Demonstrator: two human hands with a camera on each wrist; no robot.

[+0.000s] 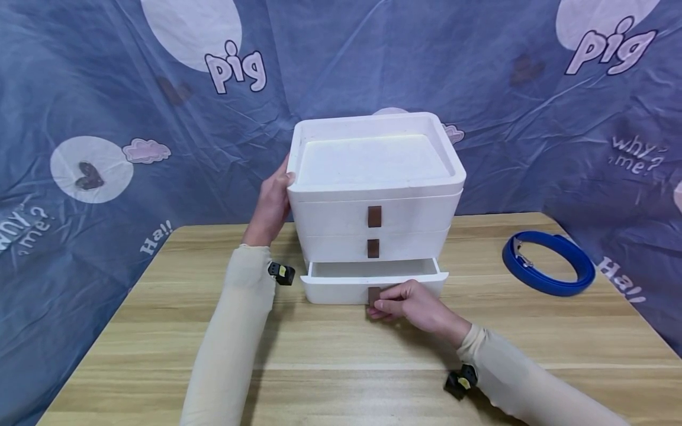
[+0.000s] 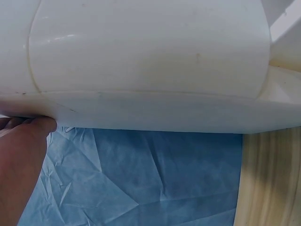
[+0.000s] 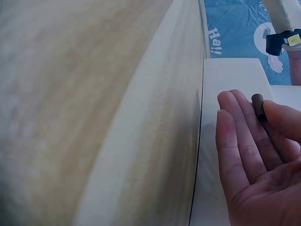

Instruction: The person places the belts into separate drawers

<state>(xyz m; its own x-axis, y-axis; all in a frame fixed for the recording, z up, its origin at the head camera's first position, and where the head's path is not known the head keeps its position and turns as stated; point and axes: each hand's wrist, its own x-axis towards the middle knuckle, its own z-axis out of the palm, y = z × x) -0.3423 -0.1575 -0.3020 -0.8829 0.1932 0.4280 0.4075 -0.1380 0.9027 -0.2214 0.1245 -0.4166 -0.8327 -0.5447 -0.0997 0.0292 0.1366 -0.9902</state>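
Note:
A white drawer unit (image 1: 341, 216) with three drawers stands on the table, a shallow tray-like recess in its top. The bottom drawer (image 1: 333, 293) is pulled partway out, and the part of its inside that shows holds nothing. My right hand (image 1: 418, 305) pinches that drawer's brown pull tab (image 3: 257, 107) between thumb and forefinger; its other fingers stretch out beside the drawer front. My left hand (image 1: 272, 204) holds the unit's upper left side, thumb at the rim. In the left wrist view its fingertips touch the white side wall (image 2: 150, 110).
A coiled blue belt (image 1: 549, 263) with a metal buckle lies on the wooden table (image 1: 341, 378), right of the unit. The two upper drawers, each with a brown tab (image 1: 375, 216), are closed. A blue printed cloth (image 1: 330, 59) hangs behind the table.

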